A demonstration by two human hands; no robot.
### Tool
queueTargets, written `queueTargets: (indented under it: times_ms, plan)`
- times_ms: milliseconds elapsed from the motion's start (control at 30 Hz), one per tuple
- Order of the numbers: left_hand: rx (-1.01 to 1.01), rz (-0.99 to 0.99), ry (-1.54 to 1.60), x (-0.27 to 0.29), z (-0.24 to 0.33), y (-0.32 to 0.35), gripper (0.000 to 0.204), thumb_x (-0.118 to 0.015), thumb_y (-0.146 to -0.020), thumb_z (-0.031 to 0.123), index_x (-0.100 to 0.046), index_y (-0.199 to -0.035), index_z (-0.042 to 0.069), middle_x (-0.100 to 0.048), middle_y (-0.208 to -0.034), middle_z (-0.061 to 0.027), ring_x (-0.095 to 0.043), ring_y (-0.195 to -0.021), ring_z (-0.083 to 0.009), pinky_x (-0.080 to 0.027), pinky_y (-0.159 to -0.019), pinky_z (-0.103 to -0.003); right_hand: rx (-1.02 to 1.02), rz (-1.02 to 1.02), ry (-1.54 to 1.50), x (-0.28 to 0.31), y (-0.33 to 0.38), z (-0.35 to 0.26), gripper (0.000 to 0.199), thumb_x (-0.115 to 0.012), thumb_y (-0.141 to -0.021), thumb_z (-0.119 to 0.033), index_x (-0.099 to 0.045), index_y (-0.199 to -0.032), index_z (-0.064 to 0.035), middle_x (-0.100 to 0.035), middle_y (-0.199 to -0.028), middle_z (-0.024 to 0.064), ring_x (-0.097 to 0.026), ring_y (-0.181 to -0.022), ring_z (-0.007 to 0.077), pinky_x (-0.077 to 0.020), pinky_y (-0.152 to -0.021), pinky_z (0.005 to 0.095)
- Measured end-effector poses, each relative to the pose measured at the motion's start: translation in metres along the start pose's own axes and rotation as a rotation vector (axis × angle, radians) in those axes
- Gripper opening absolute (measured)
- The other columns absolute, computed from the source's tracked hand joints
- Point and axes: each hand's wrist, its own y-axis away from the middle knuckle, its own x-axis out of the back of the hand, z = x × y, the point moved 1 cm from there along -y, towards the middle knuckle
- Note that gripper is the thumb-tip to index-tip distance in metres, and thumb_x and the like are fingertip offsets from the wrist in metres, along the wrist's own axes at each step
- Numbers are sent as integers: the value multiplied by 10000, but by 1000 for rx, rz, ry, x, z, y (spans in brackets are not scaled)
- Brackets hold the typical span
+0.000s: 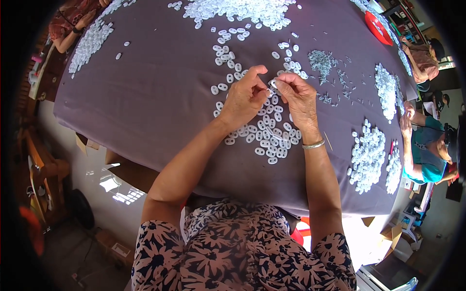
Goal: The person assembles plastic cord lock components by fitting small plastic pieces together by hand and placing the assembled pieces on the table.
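Both my hands are raised close together over the table. My left hand [244, 99] is closed in a pinch, with a small white piece at its thumb and fingertips; its index finger is bent above. My right hand [299, 99], with a bracelet on the wrist, pinches another white oval piece [274, 84] between thumb and forefinger. The two pieces are side by side; whether they touch is unclear. Beneath and around the hands lie many loose white oval two-hole plastic pieces [273, 160]. A heap of small grey screw-like parts [322, 63] lies just beyond my right hand.
A brown cloth [160, 87] covers the table. White pieces are heaped at the far side [238, 10], far left [94, 43] and right [367, 157]. A red bowl [378, 28] stands at the far right. A thin stick [328, 140] lies beside my right wrist. Other people sit around the table.
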Motion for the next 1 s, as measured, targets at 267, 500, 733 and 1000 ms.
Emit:
queueTargets:
  times_ms: [267, 500, 733, 1000]
  plan:
    - [0, -8, -12, 0, 3, 1, 429, -600, -826, -22, -445, -1223, 22, -581, -761, -17, -538, -667, -75, -448, -622, -231, 47, 1, 47, 1, 0, 1, 77, -650, -871, -68, -663, -934, -25, -544, -725, -56, -413, -583, 20, -337, -514, 168]
    - [7, -10, 0, 0, 4, 1, 416, -607, -815, -4, -454, -1201, 21, -601, -754, -47, -572, -660, -116, -470, -637, -265, 53, -14, 75, 0, 1, -1, 68, -655, -868, -66, -665, -927, -34, -556, -735, -53, -414, -587, 15, -341, -513, 168]
    - [17, -4, 2, 0, 1, 1, 425, -583, -813, -11, -445, -1214, 21, -602, -764, -49, -565, -656, -103, -465, -625, -256, 80, -78, 74, -3, 3, 4, 23, -631, -872, -11, -636, -892, -21, -580, -794, -42, -494, -703, 25, -410, -607, 177]
    - [84, 24, 185, 0, 1, 1, 435, -597, -848, -29, -436, -1246, 42, -594, -775, 9, -540, -663, -35, -435, -566, -174, 108, -76, 3, -6, 5, 13, 115, -611, -857, 63, -616, -948, -8, -606, -871, -16, -564, -791, 46, -477, -710, 197]
